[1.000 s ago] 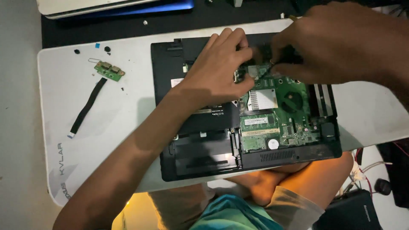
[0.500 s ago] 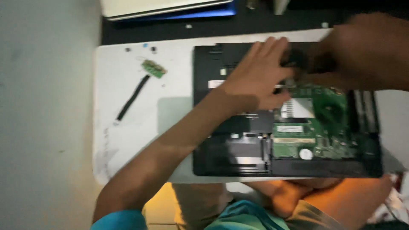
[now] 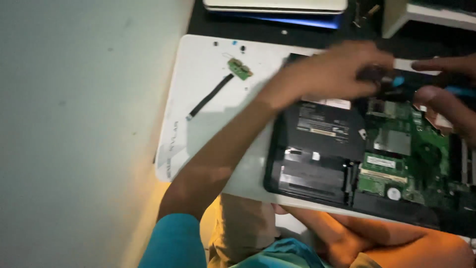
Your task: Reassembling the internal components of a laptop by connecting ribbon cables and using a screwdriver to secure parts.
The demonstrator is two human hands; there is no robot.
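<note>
Our left hand (image 3: 329, 74) reaches across the opened laptop (image 3: 317, 149), fingers curled together around a small dark part at the upper edge of the green circuit board (image 3: 411, 149); motion blur keeps us from telling just what that part is. Our right hand (image 3: 446, 99) comes in from the right edge of the view, its fingers bent toward the same spot, and near them we see something with a blue tip (image 3: 399, 81) and a white strip (image 3: 409, 64); whether the right hand is clamped on either one we cannot tell. Both hands hover close together over the top of the board.

We see the laptop lying bottom-up, its cover off, on a white tabletop (image 3: 208, 124) that rests over our crossed legs. To the left of the laptop, well apart from it, lie a small green board (image 3: 240, 68) and a black ribbon cable (image 3: 209, 97) running down from it. A few tiny screws (image 3: 243, 48) sit near the tabletop's far edge.
</note>
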